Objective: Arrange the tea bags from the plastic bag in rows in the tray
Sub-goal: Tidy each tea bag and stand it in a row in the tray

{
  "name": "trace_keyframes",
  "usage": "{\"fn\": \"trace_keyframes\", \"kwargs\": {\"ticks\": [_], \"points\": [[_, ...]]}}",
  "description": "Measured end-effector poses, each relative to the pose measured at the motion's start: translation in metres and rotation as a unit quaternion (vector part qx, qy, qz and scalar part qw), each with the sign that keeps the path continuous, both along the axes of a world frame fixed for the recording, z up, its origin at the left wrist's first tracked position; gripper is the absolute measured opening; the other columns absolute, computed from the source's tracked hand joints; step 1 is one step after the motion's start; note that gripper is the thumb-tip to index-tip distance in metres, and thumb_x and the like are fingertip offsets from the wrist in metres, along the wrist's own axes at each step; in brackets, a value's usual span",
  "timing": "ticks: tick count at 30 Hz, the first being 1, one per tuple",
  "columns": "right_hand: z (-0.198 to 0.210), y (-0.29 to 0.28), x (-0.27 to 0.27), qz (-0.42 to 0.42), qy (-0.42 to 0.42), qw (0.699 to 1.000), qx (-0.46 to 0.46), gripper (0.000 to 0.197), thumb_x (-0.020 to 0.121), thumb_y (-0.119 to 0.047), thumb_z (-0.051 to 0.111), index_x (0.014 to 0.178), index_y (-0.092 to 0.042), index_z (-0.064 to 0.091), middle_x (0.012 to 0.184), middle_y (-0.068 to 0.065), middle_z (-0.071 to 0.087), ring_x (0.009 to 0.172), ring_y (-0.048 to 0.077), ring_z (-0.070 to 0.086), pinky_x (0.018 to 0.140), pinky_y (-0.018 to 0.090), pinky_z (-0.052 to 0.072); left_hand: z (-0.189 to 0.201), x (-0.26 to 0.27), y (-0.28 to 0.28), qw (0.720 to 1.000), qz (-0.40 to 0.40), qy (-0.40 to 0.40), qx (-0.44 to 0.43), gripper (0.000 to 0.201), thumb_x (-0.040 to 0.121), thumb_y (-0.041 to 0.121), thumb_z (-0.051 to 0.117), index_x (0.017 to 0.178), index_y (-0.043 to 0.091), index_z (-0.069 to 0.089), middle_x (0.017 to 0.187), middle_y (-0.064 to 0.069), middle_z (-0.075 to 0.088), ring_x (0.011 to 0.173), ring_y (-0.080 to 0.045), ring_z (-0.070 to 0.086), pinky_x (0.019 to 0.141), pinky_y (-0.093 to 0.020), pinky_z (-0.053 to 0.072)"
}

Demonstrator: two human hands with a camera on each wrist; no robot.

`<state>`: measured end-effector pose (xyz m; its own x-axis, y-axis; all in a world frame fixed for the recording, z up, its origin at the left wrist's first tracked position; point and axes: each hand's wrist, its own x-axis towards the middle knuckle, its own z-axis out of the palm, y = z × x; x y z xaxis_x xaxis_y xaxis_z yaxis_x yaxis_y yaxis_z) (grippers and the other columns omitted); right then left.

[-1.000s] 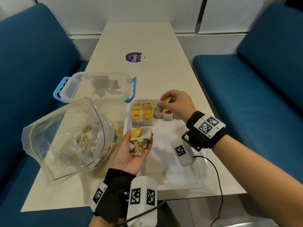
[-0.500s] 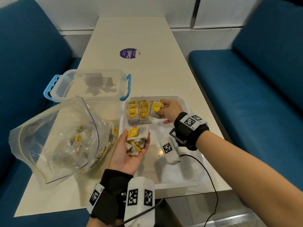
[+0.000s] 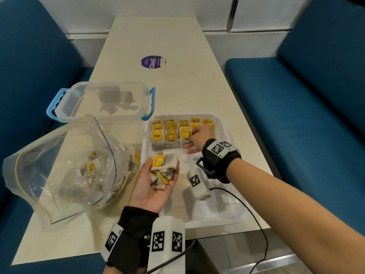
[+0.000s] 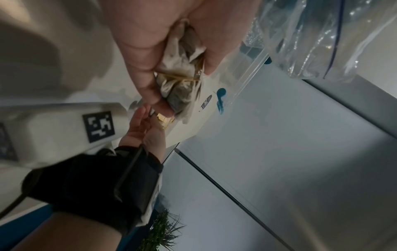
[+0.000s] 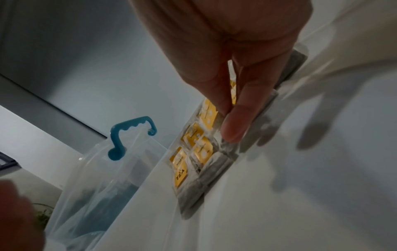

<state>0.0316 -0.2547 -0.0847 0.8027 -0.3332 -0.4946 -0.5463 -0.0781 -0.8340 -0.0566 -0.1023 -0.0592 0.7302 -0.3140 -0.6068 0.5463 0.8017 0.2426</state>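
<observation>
1. Tea bags lie in overlapping rows at the far end of the white tray; more sit in the plastic bag to its left.
2. Left hand, palm up and fingers curled, cups a small heap of bags.
3. Right hand pinches the third front-row bag between thumb and fingertip.
4. They look light, soft and crushable; judged best taken by the stiffer yellow tag or a paper edge.
</observation>
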Motion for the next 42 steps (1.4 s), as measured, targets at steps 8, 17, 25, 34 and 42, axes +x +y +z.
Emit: {"fn": "trace_keyframes", "kwargs": {"ticks": [8,17,25,34,42], "points": [[-0.003,0.004,0.002,-0.027,0.028,0.999,-0.004,0.027,0.093,0.007,0.043,0.073,-0.01,0.04,0.068,0.013,0.051,0.029,0.017,0.054,0.033,0.034,0.049,0.0,0.001,0.001,1.0,-0.004,-0.002,-0.002,0.028,0.096,0.029,0.047,0.103,0.008,0.064,0.126,-0.02,0.058,0.102,-0.031,0.059,0.067,-0.043,0.056],[-0.005,0.004,0.001,-0.015,0.024,0.999,-0.035,0.034,0.091,0.004,0.052,0.066,-0.011,0.035,0.072,0.017,0.056,0.043,0.022,0.057,0.035,0.033,0.05,0.001,0.0,-0.001,1.0,-0.01,-0.006,0.001,0.029,0.096,0.03,0.047,0.103,0.007,0.064,0.126,-0.02,0.058,0.097,-0.032,0.061,0.066,-0.043,0.056],[-0.004,0.005,-0.002,-0.022,0.036,0.998,-0.037,0.033,0.087,0.008,0.054,0.065,-0.011,0.038,0.067,0.012,0.052,0.053,0.025,0.056,0.05,0.038,0.054,0.0,0.001,-0.002,1.0,-0.014,-0.005,-0.004,0.032,0.097,0.031,0.046,0.112,0.007,0.062,0.127,-0.02,0.057,0.096,-0.031,0.061,0.065,-0.041,0.057],[0.001,0.005,-0.009,0.027,0.035,0.996,-0.074,0.031,0.084,0.001,0.059,0.061,-0.009,0.041,0.063,0.009,0.054,0.06,0.024,0.059,0.069,0.041,0.057,-0.001,0.0,0.0,1.0,-0.008,-0.01,-0.01,0.029,0.097,0.03,0.046,0.105,0.008,0.063,0.128,-0.019,0.057,0.099,-0.031,0.06,0.066,-0.041,0.057],[0.055,0.011,-0.026,0.114,-0.142,0.97,-0.164,0.017,0.087,-0.017,0.057,0.075,-0.017,0.046,0.077,-0.001,0.052,0.078,0.022,0.057,0.064,0.032,0.05,0.004,0.001,0.002,1.0,0.0,-0.021,-0.003,0.031,0.097,0.03,0.045,0.098,0.006,0.064,0.116,-0.019,0.062,0.094,-0.03,0.061,0.063,-0.039,0.057]]}}
